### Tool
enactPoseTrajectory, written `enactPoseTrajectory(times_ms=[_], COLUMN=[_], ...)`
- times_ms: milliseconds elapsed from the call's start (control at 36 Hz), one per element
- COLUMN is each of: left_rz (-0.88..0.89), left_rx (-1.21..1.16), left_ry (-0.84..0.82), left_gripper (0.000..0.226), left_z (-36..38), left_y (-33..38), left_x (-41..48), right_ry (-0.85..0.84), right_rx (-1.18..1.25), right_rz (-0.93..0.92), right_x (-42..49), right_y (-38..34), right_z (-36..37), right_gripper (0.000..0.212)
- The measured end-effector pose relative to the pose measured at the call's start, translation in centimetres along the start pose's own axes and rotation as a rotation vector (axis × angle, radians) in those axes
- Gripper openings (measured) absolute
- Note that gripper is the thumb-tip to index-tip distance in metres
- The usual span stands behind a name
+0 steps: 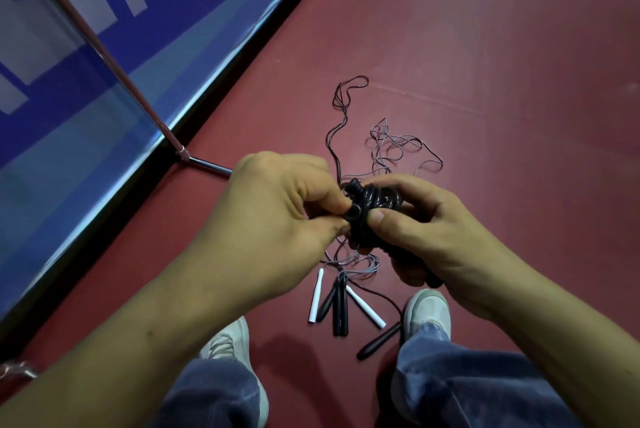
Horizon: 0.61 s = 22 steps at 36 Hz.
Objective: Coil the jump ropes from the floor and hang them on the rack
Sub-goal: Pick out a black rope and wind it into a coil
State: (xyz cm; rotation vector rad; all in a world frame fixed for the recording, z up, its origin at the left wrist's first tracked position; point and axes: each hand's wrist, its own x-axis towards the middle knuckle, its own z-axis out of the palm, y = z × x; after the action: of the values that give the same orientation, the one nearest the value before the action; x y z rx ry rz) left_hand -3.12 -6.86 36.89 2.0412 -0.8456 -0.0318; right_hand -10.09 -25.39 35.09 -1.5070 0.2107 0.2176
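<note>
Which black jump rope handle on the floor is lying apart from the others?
The black handle beside the right shoe; the other black handles lie bunched together farther left.

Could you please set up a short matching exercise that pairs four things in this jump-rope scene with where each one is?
Things
1. coiled rope bundle
2. single black handle
3. tangle of thin ropes
4. chrome rack foot

Places
a. lying beside the right shoe
b. at the base of the blue panel
c. gripped by the left hand and the right hand
d. spread loose over the red floor

Pairs: 1-c, 2-a, 3-d, 4-b
</note>
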Motion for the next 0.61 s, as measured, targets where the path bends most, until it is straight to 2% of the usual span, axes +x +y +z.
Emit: enactPoseTrajectory(times_ms=[56, 139, 278, 528, 611], left_rz=[-0.015, -0.005, -0.038, -0.044, -0.019], left_rx=[0.006, -0.001, -0.11, -0.126, -0.106], left_ry=[-0.023, -0.064, -0.117, -0.047, -0.036], left_gripper=[0.012, 0.006, 0.007, 0.009, 0.009], left_z=[0.01, -0.11, -0.58, -0.05, -0.17], left_y=[-0.11, 0.07, 0.12, 0.67, 0.79], left_x=[0.06, 0.1, 0.05, -0.58, -0.4], right_ry=[-0.004, -0.001, -0.056, -0.11, -0.112], right_rx=[-0.001, 0.021, 0.035, 0.071, 0.103], right_rz=[0.005, 0.016, 0.031, 0.036, 0.059], right_x=[0.01, -0.04, -0.27, -0.52, -0.45], right_y=[0.22, 0.46, 0.35, 0.17, 0.21], right_z=[0.08, 0.08, -0.24, -0.33, -0.41], right_gripper=[0.031, 0.029, 0.027, 0.023, 0.027])
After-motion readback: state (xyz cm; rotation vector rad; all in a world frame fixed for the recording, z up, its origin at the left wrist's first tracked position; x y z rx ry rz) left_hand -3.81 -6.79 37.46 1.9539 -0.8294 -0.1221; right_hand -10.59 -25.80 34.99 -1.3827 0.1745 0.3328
